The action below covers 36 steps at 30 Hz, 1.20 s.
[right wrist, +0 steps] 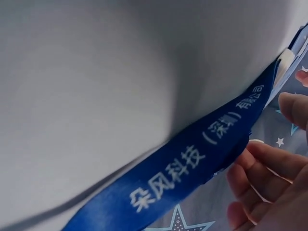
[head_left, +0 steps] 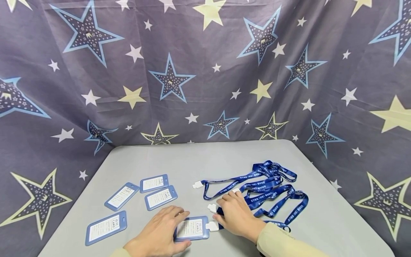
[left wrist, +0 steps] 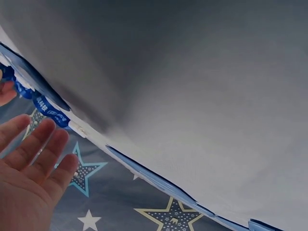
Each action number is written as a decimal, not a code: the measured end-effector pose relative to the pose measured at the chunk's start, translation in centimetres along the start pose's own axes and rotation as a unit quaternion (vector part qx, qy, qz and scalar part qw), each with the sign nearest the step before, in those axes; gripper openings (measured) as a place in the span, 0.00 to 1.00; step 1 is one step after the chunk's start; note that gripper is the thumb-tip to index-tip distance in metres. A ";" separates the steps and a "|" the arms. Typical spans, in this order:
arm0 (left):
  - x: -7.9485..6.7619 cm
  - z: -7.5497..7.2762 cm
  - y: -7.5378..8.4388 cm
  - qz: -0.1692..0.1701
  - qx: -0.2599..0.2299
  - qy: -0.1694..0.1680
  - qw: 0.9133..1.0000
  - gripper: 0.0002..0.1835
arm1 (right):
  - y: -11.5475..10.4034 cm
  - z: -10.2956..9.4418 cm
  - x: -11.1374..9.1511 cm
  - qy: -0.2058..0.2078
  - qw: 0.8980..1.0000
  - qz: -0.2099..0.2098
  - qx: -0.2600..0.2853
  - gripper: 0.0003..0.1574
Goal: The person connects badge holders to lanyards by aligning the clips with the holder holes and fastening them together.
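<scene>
Because the white clip (head_left: 212, 226) sits right at the slotted end of the nearest badge (head_left: 190, 228), I take the meeting of these two as the step in hand, though from my remote seat I cannot tell whether the clip is hooked through or merely abuts the edge. That badge lies flat on the counter (head_left: 179, 157) beside the left hand (head_left: 162, 228), whose fingers are spread and fairly straight, index finger near its far edge and thumb by its near edge. The right hand (head_left: 239, 216) bends loosely over the blue straps (head_left: 264, 185), thumb apart from the other fingers; I see no firm pinch there. Just beyond the right thumb lies a second clip (head_left: 212, 208), and a third clip (head_left: 198, 184) rests farther past the right fingers. Four other badges (head_left: 121, 196) lie left of the left fingers and beyond them.

To do this well, I would pin the badge lightly by its edges, leave its slot uncovered, and line the clip up square before using any force. I would also free the strap of twists, since pulling could drag its neighbours along. A gentle tug should show whether the joint holds.
</scene>
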<state>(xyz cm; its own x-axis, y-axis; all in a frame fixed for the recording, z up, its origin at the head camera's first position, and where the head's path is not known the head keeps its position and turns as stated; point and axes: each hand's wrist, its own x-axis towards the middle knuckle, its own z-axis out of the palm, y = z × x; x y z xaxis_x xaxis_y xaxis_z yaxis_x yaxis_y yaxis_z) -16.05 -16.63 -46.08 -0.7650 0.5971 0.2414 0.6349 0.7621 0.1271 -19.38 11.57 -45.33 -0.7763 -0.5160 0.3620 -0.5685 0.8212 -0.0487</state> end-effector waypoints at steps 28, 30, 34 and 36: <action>0.0 -0.1 0.2 0.001 0.001 0.004 1.000 0.42 | -0.9 1.9 1.1 -0.026 0.996 0.001 -0.085 0.18; 0.0 -0.1 0.2 0.003 0.003 0.008 1.000 0.42 | -0.9 1.8 1.2 -0.027 0.996 0.001 -0.086 0.17; 0.0 -0.1 0.2 0.000 0.004 0.004 1.000 0.42 | -1.0 1.5 1.0 -0.024 0.996 0.002 -0.083 0.17; 0.0 -0.1 0.2 -0.005 0.000 -0.002 1.000 0.42 | -1.0 1.3 0.9 -0.022 0.997 0.003 -0.079 0.17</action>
<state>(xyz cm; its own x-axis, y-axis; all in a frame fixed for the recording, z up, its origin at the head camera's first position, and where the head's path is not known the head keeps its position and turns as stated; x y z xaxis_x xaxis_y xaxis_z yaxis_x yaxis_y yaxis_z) -15.91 -16.52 -45.92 -0.7713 0.5909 0.2365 0.6277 0.7676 0.1295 -19.86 10.00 -46.15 -0.7930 -0.5184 0.3201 -0.5168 0.8506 0.0972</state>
